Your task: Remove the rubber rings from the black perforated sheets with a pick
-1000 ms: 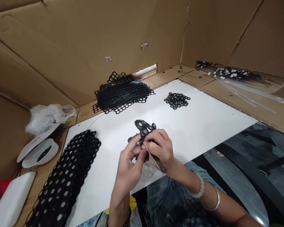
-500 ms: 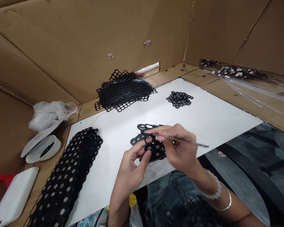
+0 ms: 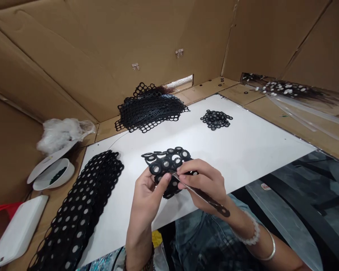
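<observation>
My left hand (image 3: 145, 201) grips a piece of black ring mesh (image 3: 166, 163), its thumb pressed on the front and the fingers behind. The mesh is a sheet of joined black rings, several with pale round centres, held up over the white board (image 3: 254, 131). Closed in a pinch, my right hand (image 3: 207, 184) holds a slim metal tool (image 3: 206, 196) with a dark, flat handle end that has a hole in it. The tool's tip points at the mesh by my left thumb; its exact contact is hidden by fingers.
A long strip of black ring mesh (image 3: 76, 210) lies on the left. Behind are a folded mesh stack (image 3: 151, 109) and a pile of loose rings (image 3: 216, 119). At far left are a white bowl (image 3: 69, 175), a plastic bag (image 3: 62, 133) and a white device (image 3: 19, 233). Cardboard walls (image 3: 147, 34) enclose the board.
The mesh has turned and shifted left, showing more of its upper edge. My right hand has moved down and left, and the tool's handle now slants down to the right.
</observation>
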The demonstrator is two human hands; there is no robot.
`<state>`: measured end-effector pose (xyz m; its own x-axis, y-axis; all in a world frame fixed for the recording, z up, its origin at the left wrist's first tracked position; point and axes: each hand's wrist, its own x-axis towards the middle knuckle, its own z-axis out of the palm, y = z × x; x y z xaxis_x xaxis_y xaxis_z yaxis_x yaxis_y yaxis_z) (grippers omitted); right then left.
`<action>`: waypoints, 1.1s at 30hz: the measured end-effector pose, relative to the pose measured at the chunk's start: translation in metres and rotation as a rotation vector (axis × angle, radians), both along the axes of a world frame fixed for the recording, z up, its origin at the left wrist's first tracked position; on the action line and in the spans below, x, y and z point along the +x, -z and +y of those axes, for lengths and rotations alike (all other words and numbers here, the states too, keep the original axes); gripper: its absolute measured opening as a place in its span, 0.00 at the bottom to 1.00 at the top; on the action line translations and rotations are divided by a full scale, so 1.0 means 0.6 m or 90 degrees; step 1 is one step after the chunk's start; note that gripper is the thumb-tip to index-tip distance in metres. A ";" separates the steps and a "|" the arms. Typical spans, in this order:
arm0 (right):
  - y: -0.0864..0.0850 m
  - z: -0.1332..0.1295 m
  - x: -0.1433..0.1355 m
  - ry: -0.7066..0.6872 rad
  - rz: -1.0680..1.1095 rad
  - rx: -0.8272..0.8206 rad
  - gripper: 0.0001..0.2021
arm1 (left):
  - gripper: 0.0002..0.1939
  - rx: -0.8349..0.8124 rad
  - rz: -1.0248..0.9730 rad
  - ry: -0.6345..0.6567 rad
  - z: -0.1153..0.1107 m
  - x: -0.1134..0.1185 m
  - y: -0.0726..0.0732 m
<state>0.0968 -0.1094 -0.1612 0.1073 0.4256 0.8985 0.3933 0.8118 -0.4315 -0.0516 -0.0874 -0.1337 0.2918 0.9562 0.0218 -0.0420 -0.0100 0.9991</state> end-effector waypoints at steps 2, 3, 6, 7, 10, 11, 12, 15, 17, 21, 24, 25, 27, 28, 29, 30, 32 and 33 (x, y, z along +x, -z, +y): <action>0.004 0.004 -0.004 0.025 -0.013 0.012 0.08 | 0.07 0.004 0.009 0.003 0.000 0.000 0.000; 0.004 0.005 -0.004 0.038 -0.021 0.015 0.08 | 0.07 0.006 0.013 0.004 0.000 0.001 0.000; 0.001 0.008 -0.002 0.063 -0.045 0.028 0.08 | 0.07 0.015 0.030 0.010 -0.004 0.004 0.003; 0.000 0.009 0.000 0.073 -0.045 0.037 0.09 | 0.07 0.019 0.041 0.017 -0.007 0.006 0.003; 0.002 0.014 0.005 0.123 -0.044 0.071 0.10 | 0.07 0.048 0.092 0.038 -0.018 0.014 0.003; 0.006 0.016 0.005 0.143 -0.049 0.084 0.10 | 0.07 0.065 0.115 0.041 -0.021 0.016 0.003; 0.010 0.019 0.004 0.165 -0.055 0.096 0.10 | 0.06 0.080 0.141 0.041 -0.024 0.017 0.001; 0.023 0.027 0.000 0.204 -0.065 0.107 0.11 | 0.06 0.108 0.200 0.048 -0.028 0.019 -0.002; 0.024 0.029 0.001 0.187 -0.064 0.078 0.10 | 0.08 0.093 0.193 0.071 -0.026 0.018 -0.002; 0.006 0.020 0.014 0.098 -0.043 0.004 0.07 | 0.14 0.008 0.096 0.129 -0.017 0.020 0.002; -0.007 0.008 0.026 0.110 -0.006 -0.042 0.08 | 0.08 0.016 0.114 0.131 -0.012 0.024 0.006; -0.010 0.005 0.029 0.122 0.019 -0.045 0.09 | 0.05 0.034 0.139 0.129 -0.012 0.024 0.007; -0.014 0.002 0.036 0.136 0.096 -0.042 0.10 | 0.08 0.056 0.180 0.132 -0.012 0.023 0.007; -0.015 0.002 0.038 0.137 0.131 -0.037 0.10 | 0.10 0.054 0.189 0.138 -0.013 0.022 0.007; -0.018 0.002 0.041 0.131 0.152 -0.030 0.11 | 0.10 0.044 0.182 0.141 -0.013 0.021 0.006; -0.020 0.002 0.042 0.116 0.149 -0.030 0.11 | 0.10 0.032 0.160 0.137 -0.012 0.021 0.005; -0.025 0.002 0.041 0.082 0.082 -0.044 0.09 | 0.06 0.003 0.090 0.106 -0.010 0.019 0.002; -0.027 0.001 0.039 0.072 0.035 -0.047 0.08 | 0.04 -0.012 0.052 0.089 -0.008 0.019 0.001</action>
<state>0.1203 -0.1086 -0.1447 0.2062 0.4723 0.8570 0.4545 0.7294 -0.5114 -0.0402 -0.0921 -0.1345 0.4223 0.9061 -0.0248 0.0400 0.0087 0.9992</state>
